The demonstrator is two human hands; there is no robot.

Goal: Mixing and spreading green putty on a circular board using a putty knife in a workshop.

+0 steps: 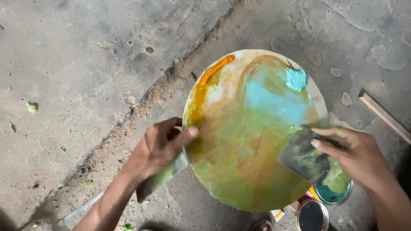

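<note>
A round board (pixel 239 141) smeared with orange, green and turquoise filler lies on the concrete floor. My left hand (pixel 160 145) grips its left rim, thumb on the top face, and also holds a green-smeared scraper (pixel 160 179) that sticks out below the palm. My right hand (pixel 357 156) holds a dark flat scraper blade (pixel 302 156) pressed on the board's right side, fingers on its upper edge. A thick turquoise lump (pixel 296 79) sits near the board's upper right rim.
An open tin of turquoise paste (pixel 332 196) and a second tin with a dark inside (pixel 311 216) stand just below the board's right edge. A wooden strip (pixel 383 116) lies on the floor at right. A crack with dust (pixel 141 107) runs diagonally across the concrete.
</note>
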